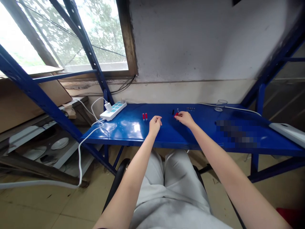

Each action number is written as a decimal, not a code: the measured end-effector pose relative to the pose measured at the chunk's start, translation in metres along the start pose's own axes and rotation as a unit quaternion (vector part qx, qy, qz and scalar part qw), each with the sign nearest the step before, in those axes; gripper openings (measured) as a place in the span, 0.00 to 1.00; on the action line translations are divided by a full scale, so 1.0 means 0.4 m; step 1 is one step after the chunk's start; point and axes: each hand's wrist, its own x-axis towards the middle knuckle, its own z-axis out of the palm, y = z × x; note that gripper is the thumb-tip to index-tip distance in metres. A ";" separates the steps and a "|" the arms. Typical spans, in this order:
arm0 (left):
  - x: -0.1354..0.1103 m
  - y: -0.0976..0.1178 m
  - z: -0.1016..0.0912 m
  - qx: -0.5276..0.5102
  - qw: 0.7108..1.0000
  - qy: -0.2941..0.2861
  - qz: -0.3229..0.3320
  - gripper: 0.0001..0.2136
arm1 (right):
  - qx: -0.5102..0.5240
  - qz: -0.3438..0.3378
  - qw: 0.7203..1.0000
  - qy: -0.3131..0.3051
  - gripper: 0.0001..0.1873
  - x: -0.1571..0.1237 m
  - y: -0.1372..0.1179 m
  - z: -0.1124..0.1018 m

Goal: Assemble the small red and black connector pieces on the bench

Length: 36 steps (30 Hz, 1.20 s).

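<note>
Small red piece (pixel 176 114): pinched at the fingertips of the right hand, low over the blue table, toward its back edge.
Right hand (pixel 184 118): fingers curled in, tips closed on the small red piece; forearm stretched out from the lower right.
Black piece (pixel 172 112): upright on the table, just left of the red piece, apart from the fingers.
Left hand (pixel 155 123): loosely curled, knuckles up, resting on or just above the table; whether anything sits inside the curl cannot be told.
Two red caps (pixel 145 116): upright, side by side, just left of the left hand, not touched.
Row of small dark parts (pixel 190 109): on the table behind the right hand, too small to identify.
Blue table (pixel 133 130): glossy metal top on a blue frame, set against a white wall.
Power strip (pixel 113 110): white, at the far left of the table, a white plug and cable in it.
Glass cup (pixel 220 105): clear, at the back right of the table, well apart from both hands.
Window (pixel 71 35): upper left, bright, greenery outside.
</note>
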 end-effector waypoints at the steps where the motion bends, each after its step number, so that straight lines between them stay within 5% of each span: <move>1: 0.000 0.000 0.000 0.000 1.000 0.000 -0.001 0.09 | -0.024 0.009 1.000 -0.014 0.08 0.009 0.002 -0.013; 9: -0.002 0.006 -0.002 0.004 1.000 -0.002 -0.014 0.09 | -0.104 0.031 0.993 -0.040 0.08 0.054 0.042 -0.046; 36: -0.004 0.001 -0.001 0.009 1.000 -0.003 -0.006 0.09 | -0.196 0.008 0.980 -0.043 0.12 0.109 0.016 0.044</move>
